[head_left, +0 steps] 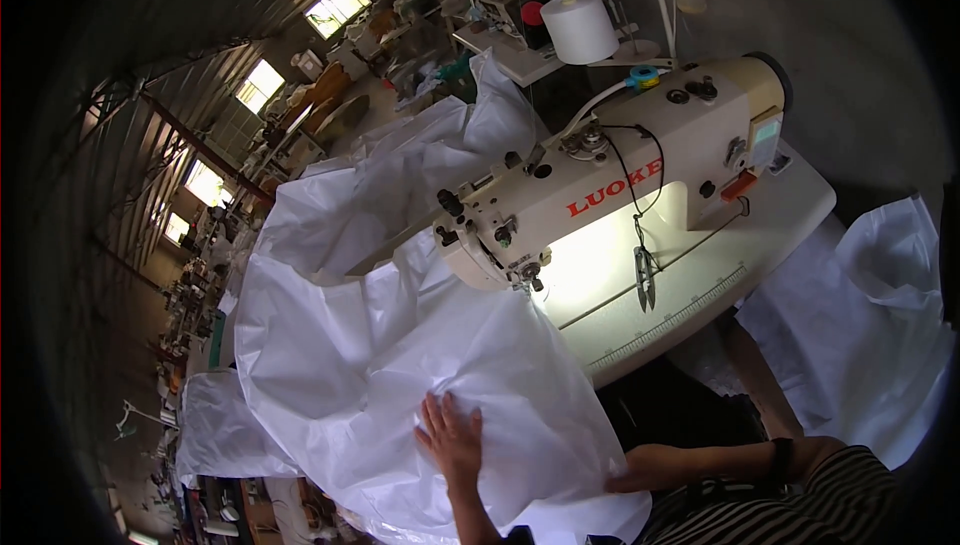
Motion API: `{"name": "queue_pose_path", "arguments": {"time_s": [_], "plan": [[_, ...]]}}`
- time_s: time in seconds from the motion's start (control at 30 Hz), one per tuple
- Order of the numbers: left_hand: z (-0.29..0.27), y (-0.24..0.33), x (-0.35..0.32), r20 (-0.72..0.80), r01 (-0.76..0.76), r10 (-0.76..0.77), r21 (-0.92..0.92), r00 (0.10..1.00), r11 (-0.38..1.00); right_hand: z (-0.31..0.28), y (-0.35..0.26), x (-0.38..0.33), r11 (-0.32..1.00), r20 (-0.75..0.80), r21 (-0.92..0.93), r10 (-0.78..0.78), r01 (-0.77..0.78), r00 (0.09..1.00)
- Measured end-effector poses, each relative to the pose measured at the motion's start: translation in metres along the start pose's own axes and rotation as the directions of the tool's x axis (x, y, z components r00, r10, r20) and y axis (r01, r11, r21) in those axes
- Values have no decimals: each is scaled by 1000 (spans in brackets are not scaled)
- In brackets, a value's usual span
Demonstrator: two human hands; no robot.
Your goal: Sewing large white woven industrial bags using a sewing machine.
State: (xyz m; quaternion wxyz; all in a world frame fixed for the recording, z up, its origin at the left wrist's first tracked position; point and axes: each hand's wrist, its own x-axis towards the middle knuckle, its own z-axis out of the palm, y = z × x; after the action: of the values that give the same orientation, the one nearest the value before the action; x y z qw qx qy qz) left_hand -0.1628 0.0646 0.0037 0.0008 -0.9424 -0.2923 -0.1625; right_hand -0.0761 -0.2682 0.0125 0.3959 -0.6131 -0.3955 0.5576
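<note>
A large white sheet of thin, shiny plastic-like material [400,335] lies in loose folds across the left of the sewing machine [620,165] and hangs toward me. Its surface passes up to the needle area, where the machine's lamp glows. My left hand [452,435] rests flat on the sheet below the needle, fingers spread, holding nothing. At the sheet's lower right edge is my right hand [625,469], its wrist bent inward. The sheet hides its fingers, so their grip does not show.
Thread snips [644,280] hang on a black cord over the machine bed [690,295]. A white thread cone [580,29] stands behind the machine. More white sheeting [850,315] is heaped at the right. Cluttered benches and windows [260,85] line the far left.
</note>
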Motion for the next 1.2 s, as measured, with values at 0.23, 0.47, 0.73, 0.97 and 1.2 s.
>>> {"name": "queue_pose_path", "arguments": {"time_s": [0.23, 0.47, 0.73, 0.97, 1.2], "plan": [[-11, -61, 77, 135, -207, 223, -125, 965, 970, 18, 41, -19, 990, 172, -120, -46, 67, 984], [-49, 15, -17, -203, -131, 63, -343, 977, 930, 6, 6, 18, 967, -208, -236, -151, 100, 966], [-48, 54, -131, 376, 135, 63, -478, 925, 868, 45, 0, 62, 526, 303, -688, -418, 500, 856], [-77, -12, -155, -44, -11, -1, -271, 999, 962, -12, 45, 48, 447, -202, -890, -218, -86, 955], [-98, 3, -162, -44, 78, -98, -329, 994, 941, -6, 5, 27, 976, -488, -155, 60, -154, 871]]}}
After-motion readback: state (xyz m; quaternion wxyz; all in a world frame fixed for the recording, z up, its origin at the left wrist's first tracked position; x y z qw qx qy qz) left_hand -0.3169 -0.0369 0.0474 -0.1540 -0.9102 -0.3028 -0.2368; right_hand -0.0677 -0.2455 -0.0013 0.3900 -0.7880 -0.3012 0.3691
